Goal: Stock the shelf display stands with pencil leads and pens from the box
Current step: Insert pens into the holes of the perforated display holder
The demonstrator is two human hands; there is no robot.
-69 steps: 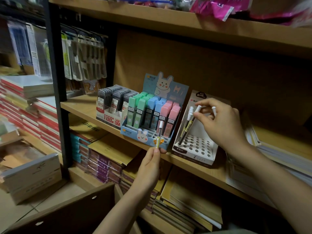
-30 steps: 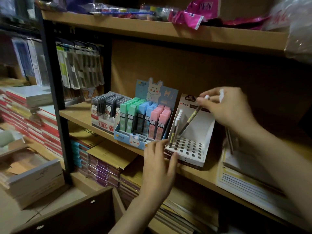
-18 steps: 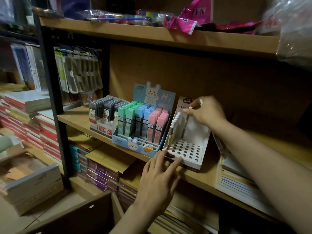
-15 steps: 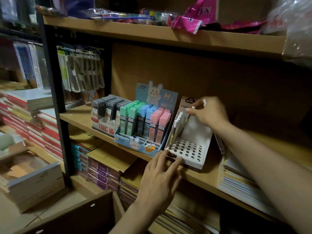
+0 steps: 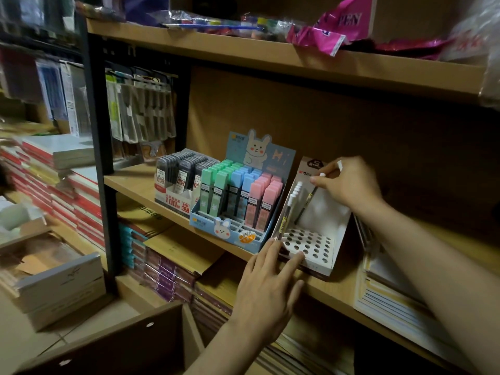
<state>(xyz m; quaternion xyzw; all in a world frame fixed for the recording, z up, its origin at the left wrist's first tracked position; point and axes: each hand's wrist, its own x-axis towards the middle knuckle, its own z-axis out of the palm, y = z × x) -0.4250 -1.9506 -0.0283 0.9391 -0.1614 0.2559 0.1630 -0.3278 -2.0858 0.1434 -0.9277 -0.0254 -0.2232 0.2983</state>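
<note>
Fingers of right hand [image 5: 349, 182] pinching pen [image 5: 308, 198]; left hand [image 5: 266, 288] fingers spread against pen stand [image 5: 322, 269].

you face dim tan wooden shelves [image 5: 270, 54] on a black metal upright [image 5: 100, 163], with pale tiled floor [image 5: 16, 342] below left.

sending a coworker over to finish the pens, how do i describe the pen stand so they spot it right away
Go to the wooden middle shelf and find the blue bunny display of pastel lead cases. The pen stand is the white cardboard box directly to its right, at the shelf's front edge. Unlike its full neighbours, its base is a grid of round holes, mostly empty, with white-capped pens only along its left side.
</note>
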